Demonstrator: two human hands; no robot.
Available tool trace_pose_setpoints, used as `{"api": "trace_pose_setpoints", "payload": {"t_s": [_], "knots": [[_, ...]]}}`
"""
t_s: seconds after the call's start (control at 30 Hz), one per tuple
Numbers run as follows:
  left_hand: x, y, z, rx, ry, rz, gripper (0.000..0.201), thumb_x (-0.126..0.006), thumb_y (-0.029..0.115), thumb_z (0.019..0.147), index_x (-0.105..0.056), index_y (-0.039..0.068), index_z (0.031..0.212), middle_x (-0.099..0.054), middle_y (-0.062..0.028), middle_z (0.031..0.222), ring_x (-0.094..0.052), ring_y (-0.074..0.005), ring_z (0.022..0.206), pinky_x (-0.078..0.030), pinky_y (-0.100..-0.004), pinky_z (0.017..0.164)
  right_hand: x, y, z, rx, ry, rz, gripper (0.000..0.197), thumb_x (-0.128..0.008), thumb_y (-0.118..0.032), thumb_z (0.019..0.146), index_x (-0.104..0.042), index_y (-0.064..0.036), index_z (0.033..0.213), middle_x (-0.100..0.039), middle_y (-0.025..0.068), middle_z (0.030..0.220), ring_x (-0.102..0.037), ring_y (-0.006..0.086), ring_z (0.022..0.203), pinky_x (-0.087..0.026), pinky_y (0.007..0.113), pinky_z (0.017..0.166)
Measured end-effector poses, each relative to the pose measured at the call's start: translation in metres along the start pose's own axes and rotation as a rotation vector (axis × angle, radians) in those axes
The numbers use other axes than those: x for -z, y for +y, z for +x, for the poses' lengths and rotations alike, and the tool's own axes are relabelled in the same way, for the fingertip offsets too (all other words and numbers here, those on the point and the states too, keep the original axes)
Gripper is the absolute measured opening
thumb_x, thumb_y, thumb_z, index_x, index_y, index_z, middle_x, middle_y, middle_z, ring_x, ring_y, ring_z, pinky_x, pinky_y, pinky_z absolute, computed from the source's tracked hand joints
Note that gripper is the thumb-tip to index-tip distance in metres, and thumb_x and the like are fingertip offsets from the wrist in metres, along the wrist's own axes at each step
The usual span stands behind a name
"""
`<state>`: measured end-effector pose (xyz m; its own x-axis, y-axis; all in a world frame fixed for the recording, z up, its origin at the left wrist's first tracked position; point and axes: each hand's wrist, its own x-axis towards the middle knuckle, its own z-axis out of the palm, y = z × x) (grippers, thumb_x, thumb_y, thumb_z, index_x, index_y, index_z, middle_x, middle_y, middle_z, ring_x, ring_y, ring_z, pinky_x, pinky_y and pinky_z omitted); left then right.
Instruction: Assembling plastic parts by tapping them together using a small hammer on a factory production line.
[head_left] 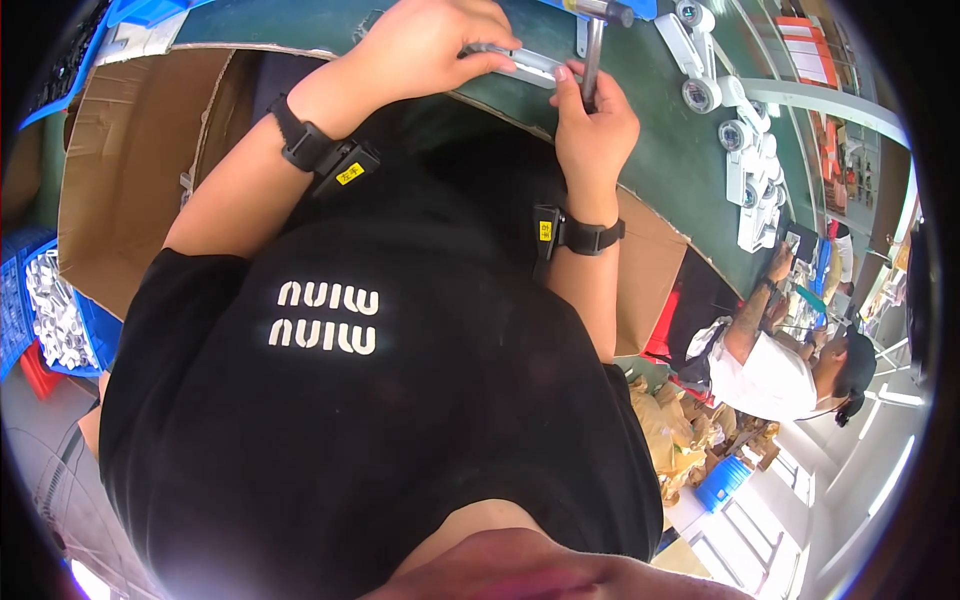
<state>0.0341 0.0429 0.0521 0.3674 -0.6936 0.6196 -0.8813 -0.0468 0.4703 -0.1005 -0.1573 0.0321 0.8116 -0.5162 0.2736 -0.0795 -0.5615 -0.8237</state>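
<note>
At the top of the view, above the edge of a green work table (650, 140), my left hand (425, 50) is closed, its thumb and fingers pinching the left end of a narrow light-grey metal channel (535, 70). My right hand (600, 130) is closed around the lower part of a hammer (593, 50) with a shiny metal handle. The hammer's head lies at the upper picture edge, partly cut off. The right thumb and a fingertip also touch the channel's right end. What lies under the left fingers is partly hidden.
White lamp-like parts with round ends (745, 160) line the table's right side. An open cardboard box (130, 180) stands at left, beside a blue crate of small white parts (65, 310). Another person in a white shirt (760, 370) works at the right.
</note>
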Motion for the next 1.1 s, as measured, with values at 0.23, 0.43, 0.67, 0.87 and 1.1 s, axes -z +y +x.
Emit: {"api": "trace_pose_setpoints", "payload": {"t_s": [0.23,0.43,0.67,0.87,1.1], "knots": [[-0.01,-0.017,-0.003,-0.252,0.169,0.034,0.017,-0.083,0.022,0.084,-0.078,0.008,0.093,-0.076,-0.0067,0.095,-0.069,-0.03,0.095,-0.054,-0.0427,0.086,-0.001,0.013,0.0,0.057,0.039,-0.001,0.024,-0.083,-0.022,0.096,-0.075,-0.0006,0.103,-0.066,-0.0005,0.073,-0.055,0.0068,0.066,-0.048,0.026,0.063],[-0.015,-0.028,-0.006,-0.29,0.148,-0.006,0.023,-0.086,0.025,0.082,-0.079,0.007,0.094,-0.076,-0.0061,0.097,-0.07,-0.0291,0.096,-0.054,-0.0417,0.085,-0.003,0.013,-0.001,-0.027,0.007,0.122,0.019,-0.082,-0.018,0.096,-0.075,-0.0016,0.101,-0.063,-0.0049,0.076,-0.05,0.005,0.067,-0.043,0.024,0.062],[-0.023,-0.035,-0.007,-0.356,0.201,0.032,0.027,-0.084,0.03,0.082,-0.079,0.008,0.096,-0.075,-0.0039,0.099,-0.07,-0.026,0.098,-0.053,-0.0404,0.085,-0.003,0.009,-0.001,-0.051,0.034,0.136,0.019,-0.082,-0.016,0.096,-0.075,0.0,0.103,-0.063,-0.0045,0.076,-0.05,0.0037,0.068,-0.042,0.023,0.061],[-0.032,-0.036,-0.009,-0.361,0.268,0.056,0.023,-0.083,0.029,0.083,-0.079,0.009,0.094,-0.074,-0.0032,0.098,-0.07,-0.0249,0.1,-0.052,-0.0396,0.087,-0.002,0.001,0.004,-0.12,0.006,0.154,0.024,-0.081,-0.021,0.098,-0.077,0.0002,0.108,-0.062,-0.0046,0.071,-0.05,0.0034,0.065,-0.041,0.023,0.06],[-0.039,-0.037,-0.008,-0.376,0.344,0.04,0.019,-0.083,0.024,0.084,-0.078,0.008,0.092,-0.075,-0.0037,0.097,-0.07,-0.0254,0.099,-0.052,-0.0404,0.088,0.007,-0.007,0.014,-0.28,-0.198,0.146,0.029,-0.076,-0.031,0.101,-0.079,-0.0027,0.106,-0.066,-0.0026,0.066,-0.052,0.0037,0.054,-0.041,0.024,0.048]]}}
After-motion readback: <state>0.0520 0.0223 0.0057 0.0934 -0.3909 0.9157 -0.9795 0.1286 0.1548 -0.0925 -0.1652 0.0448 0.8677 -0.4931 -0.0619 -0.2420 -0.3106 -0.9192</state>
